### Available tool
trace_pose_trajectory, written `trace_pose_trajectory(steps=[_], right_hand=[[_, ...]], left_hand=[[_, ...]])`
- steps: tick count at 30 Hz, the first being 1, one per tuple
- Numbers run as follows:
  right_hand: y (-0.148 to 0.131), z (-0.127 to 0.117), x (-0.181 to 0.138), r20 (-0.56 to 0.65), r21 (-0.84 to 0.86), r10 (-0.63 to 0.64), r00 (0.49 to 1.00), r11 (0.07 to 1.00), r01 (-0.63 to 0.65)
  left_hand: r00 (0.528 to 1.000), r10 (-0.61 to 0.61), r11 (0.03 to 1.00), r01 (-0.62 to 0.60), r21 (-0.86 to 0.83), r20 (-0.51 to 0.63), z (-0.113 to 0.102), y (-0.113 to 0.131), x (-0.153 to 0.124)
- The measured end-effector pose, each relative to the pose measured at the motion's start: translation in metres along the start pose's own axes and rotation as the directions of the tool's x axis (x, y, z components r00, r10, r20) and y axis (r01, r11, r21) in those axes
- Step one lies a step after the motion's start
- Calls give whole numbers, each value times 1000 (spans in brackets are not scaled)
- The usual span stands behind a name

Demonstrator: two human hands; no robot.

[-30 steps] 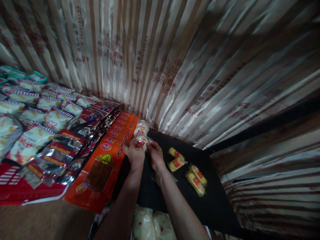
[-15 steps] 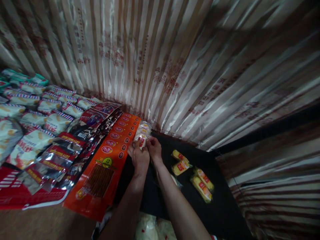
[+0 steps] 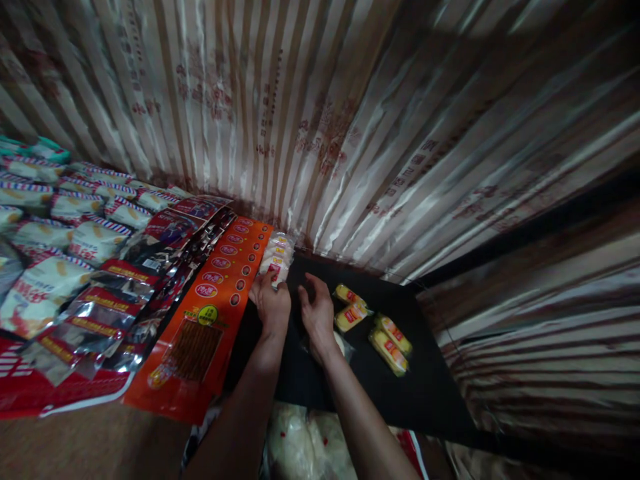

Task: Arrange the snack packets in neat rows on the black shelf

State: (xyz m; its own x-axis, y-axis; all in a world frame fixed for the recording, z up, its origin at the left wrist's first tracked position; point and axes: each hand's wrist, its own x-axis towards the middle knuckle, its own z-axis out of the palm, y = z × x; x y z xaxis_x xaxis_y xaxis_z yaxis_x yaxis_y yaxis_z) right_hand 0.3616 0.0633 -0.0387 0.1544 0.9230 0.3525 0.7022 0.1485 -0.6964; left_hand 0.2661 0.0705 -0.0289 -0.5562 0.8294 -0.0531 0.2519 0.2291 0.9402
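Observation:
A row of small clear snack packets (image 3: 276,255) with red labels lies along the left edge of a black surface (image 3: 380,393), beside an orange packet strip (image 3: 210,313). My left hand (image 3: 270,303) rests at the near end of that row, fingers curled on the nearest packet. My right hand (image 3: 317,312) hovers just right of it with its fingers apart and slightly bent, holding nothing. Several yellow wrapped snacks (image 3: 370,323) lie on the black surface to the right of my right hand.
Red-and-silver foil packets (image 3: 115,300) and white snack bags (image 3: 60,227) cover the shelf at left. A striped shiny curtain (image 3: 350,120) forms the back wall. White bags (image 3: 300,447) sit below my forearms.
My right hand has let go of the clear packets and drawn back to the right, opening. The packets now lie flat in the row, with my left hand still at them.

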Motion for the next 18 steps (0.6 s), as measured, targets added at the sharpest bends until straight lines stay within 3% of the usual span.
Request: trace_pose_trajectory(steps=[2,4,8,12,18], right_hand=[[3,-28,-25,-5,-108,-99,995,989,98],[9,-53,-51,0,-212,-150,989,966,147],[27,-81,-93,132,-369,-111,985,917,153],[34,-85,-114,234,-396,-141,962,889,227],[13,-75,-138,265,-450,-128,956,860,240]], left_hand=[[999,24,1000,-25,15,34,-1,7,-8],[988,68,997,-74,36,140,-1,13,-20],[921,101,976,-164,141,375,3,18,-50],[851,123,934,-274,231,511,4,17,-79],[773,178,892,-388,233,609,-7,20,-98]])
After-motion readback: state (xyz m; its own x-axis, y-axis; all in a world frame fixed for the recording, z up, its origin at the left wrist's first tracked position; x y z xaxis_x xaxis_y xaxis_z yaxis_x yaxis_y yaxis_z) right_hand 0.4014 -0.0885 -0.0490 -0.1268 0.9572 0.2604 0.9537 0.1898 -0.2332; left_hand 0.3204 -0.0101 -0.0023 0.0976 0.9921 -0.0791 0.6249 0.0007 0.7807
